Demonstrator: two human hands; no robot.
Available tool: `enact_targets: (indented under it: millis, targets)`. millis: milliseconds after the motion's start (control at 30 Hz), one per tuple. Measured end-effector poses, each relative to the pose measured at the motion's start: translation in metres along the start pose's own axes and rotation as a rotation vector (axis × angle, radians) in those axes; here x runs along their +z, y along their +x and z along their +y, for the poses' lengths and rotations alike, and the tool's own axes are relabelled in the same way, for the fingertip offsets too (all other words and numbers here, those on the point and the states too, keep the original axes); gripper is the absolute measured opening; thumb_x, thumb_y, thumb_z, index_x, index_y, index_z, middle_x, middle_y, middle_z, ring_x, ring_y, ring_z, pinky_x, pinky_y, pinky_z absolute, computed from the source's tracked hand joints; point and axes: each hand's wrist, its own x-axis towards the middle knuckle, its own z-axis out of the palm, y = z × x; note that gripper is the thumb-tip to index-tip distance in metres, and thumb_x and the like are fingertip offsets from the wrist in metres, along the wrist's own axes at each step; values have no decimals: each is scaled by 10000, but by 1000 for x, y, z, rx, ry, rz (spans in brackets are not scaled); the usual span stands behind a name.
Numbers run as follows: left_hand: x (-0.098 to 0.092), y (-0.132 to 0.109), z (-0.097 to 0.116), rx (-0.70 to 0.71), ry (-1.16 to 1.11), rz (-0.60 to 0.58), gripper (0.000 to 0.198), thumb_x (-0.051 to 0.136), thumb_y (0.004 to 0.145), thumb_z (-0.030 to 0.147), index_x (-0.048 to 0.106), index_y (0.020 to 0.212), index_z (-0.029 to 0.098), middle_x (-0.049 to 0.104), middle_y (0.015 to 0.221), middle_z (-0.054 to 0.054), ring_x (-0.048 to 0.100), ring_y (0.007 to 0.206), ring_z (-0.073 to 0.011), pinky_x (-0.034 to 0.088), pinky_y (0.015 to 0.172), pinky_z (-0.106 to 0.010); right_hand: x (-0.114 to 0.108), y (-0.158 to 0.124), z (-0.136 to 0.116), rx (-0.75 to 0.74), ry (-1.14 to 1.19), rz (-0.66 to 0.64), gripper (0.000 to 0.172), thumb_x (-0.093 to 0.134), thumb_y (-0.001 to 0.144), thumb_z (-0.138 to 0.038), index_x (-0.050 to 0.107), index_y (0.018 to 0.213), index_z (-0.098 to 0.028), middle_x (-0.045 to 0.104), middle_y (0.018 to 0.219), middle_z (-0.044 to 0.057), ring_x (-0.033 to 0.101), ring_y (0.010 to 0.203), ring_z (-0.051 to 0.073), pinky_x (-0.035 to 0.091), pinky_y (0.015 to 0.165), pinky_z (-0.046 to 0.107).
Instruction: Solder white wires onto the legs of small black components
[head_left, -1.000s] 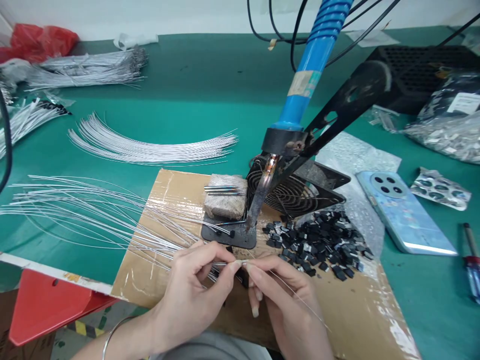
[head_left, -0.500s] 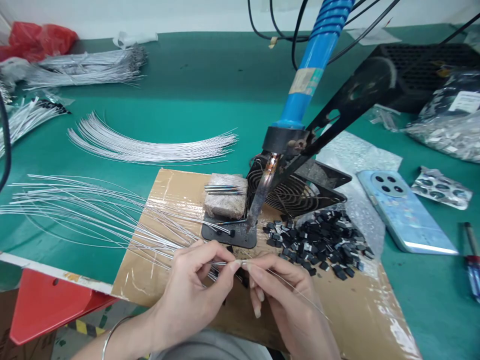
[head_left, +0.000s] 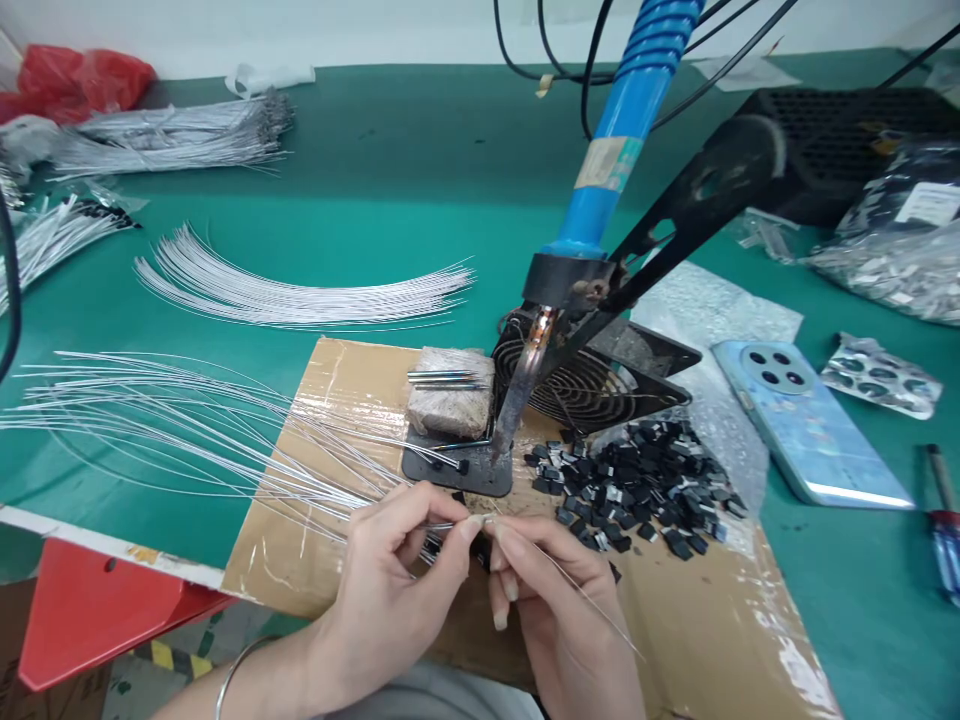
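Note:
My left hand [head_left: 390,590] pinches the near end of a bundle of thin silver wires [head_left: 195,440] that fans out to the left. My right hand [head_left: 559,600] pinches a single thin wire [head_left: 592,605] that runs down to the right, its tip meeting my left fingertips. Both hands hover over a taped cardboard sheet [head_left: 712,620]. Just beyond the fingertips a blue-handled soldering iron [head_left: 592,210] slants down onto a small black plate [head_left: 457,470]. A pile of small black parts [head_left: 637,485] lies to the right of my hands.
A grey sponge block [head_left: 450,395] and a black fan [head_left: 600,385] stand behind the plate. A phone [head_left: 806,420] and a screwdriver [head_left: 945,520] lie at the right. More wire bundles [head_left: 300,295] rest on the green table [head_left: 390,170]. A red bin [head_left: 97,620] sits front left.
My right hand has drawn slightly left and nearer, with the single wire in it. The left hand has barely moved.

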Motion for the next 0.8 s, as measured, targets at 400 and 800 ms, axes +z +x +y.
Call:
enact_targets:
  millis: [400,800]
  targets:
    - [-3,8,-2,-173,-201,-26,160,601,920,295,680,865,167,581,659,0,373,523,-94,280,466,-228,-66,-14,-21,-404,-414,221,474,480,996,-535,816,973,-202,721,952,121,684,728,194,590,630,308]
    - [-7,13,1,-158,-181,-11,128,647,866,260,715,833,158,672,706,-30,457,536,-92,341,472,-211,-111,-18,-33,-783,-1517,239,226,692,903,-398,698,975,-183,639,805,8,591,584,71,509,549,156]
